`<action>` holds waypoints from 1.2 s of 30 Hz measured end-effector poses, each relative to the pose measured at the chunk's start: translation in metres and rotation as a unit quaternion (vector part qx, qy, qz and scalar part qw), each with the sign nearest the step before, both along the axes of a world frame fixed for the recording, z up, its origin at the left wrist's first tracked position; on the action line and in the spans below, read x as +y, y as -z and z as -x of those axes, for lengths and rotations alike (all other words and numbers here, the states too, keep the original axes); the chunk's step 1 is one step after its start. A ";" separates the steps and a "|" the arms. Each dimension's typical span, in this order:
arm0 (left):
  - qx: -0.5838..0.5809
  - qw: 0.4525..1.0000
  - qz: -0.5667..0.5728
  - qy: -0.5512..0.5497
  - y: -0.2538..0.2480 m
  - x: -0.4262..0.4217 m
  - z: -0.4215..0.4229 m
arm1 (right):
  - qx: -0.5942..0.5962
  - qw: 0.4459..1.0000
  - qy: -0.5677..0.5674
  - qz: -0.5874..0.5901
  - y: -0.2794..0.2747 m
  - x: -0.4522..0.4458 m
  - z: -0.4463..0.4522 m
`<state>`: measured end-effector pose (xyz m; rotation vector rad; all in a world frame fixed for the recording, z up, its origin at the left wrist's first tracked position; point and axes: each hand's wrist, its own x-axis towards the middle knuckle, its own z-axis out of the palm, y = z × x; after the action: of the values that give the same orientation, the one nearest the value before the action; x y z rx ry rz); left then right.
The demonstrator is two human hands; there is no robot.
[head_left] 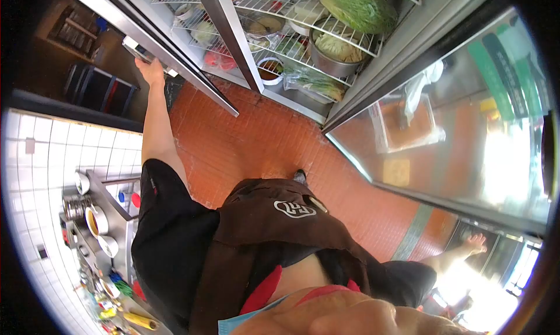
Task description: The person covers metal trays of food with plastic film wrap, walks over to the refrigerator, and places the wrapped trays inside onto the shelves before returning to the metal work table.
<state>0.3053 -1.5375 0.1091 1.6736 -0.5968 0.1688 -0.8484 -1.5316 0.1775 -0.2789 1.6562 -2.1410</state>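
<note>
My left hand [150,71] reaches up and to the left, its fingers closed round the handle [140,48] of a metal-framed refrigerator door [186,67]. That door stands ajar. On the other side, my right hand [475,243] is stretched out low with the fingers apart and nothing in it, close to the bottom edge of the wide-swung glass door [431,131]. Between the doors, wire shelves hold a wrapped green cabbage [359,7], a metal pot [335,52] with pale leafy food, bagged greens [312,81] and a white container [269,71] of dark liquid.
Red tile floor [245,137] lies between me and the refrigerator. A metal post [230,34] divides its opening. At the lower left, a counter carries white bowls [96,221], bottles and utensils beside a white tiled wall [52,154]. Dark crates [99,90] stand behind the left door.
</note>
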 end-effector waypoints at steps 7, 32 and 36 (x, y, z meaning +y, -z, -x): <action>-0.022 0.997 -0.055 -0.051 -0.011 -0.020 0.019 | -0.038 0.992 -0.090 0.074 0.011 -0.081 0.005; -0.023 0.969 -0.019 0.247 0.000 -0.126 0.041 | 0.016 0.967 -0.220 0.128 0.077 -0.008 -0.202; -0.037 0.939 -0.081 0.332 -0.001 -0.098 0.023 | 0.019 0.930 -0.350 0.106 0.084 -0.066 -0.321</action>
<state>0.2822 -1.6357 0.1100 1.5354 -1.2240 -0.3154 -0.5276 -1.5971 0.0931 -0.8396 1.0941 -1.7473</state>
